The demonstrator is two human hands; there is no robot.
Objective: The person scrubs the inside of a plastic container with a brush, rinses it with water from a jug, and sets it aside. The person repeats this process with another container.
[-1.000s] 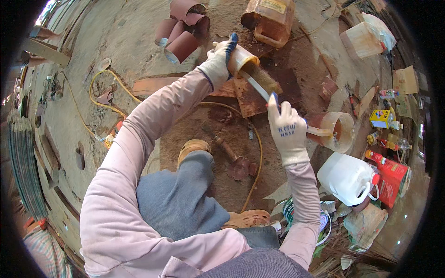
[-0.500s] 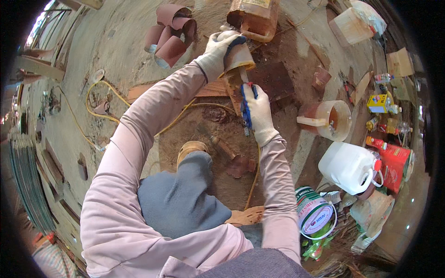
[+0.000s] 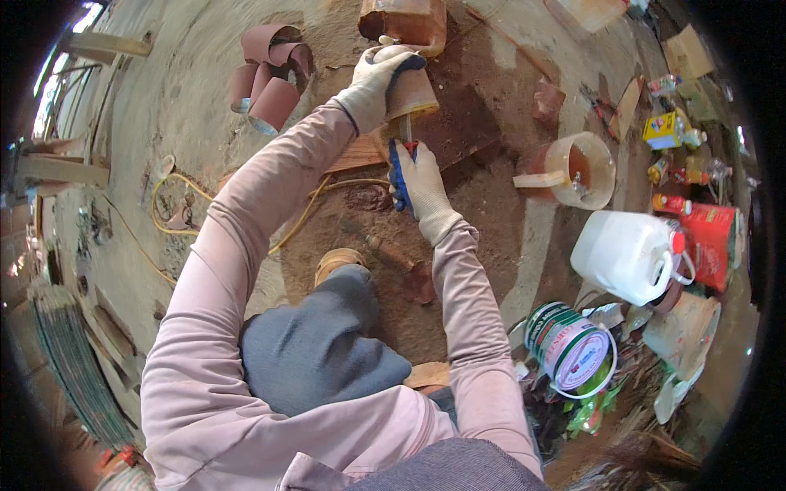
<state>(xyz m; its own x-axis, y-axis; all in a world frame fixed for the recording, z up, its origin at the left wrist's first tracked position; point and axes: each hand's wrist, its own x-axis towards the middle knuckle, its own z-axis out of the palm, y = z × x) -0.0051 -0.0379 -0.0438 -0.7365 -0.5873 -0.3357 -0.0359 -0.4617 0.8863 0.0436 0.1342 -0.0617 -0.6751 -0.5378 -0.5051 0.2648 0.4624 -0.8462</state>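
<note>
My left hand [image 3: 375, 86], in a white glove with a dark palm, is wrapped round a tan, cloudy plastic tub [image 3: 413, 94]. The tub is tipped, its yellow-stained rim facing me. My right hand [image 3: 427, 190], gloved in white with a blue palm, grips a flat-bladed scraper [image 3: 406, 128] whose tip reaches the tub's mouth. A bit of red shows where the fingers close on it; most of the handle is hidden. Just beyond my left hand lies a cut-open brown jerrycan [image 3: 417, 24]. Below the tub is a dark flat board [image 3: 467, 127].
Rolled reddish sandpaper [image 3: 274, 102] lies far left. A clear jug [image 3: 589, 168] of brown liquid stands to the right, near a white jerrycan [image 3: 618, 254] and a green-and-white bucket [image 3: 565, 344]. A yellow hose [image 3: 299, 221] crosses the ground; a brush-like tool [image 3: 389, 252] lies before me.
In the picture, both hands, the tub and the scraper have shifted left. The surroundings have shifted too as the view turned. The grip of each hand stays the same.
</note>
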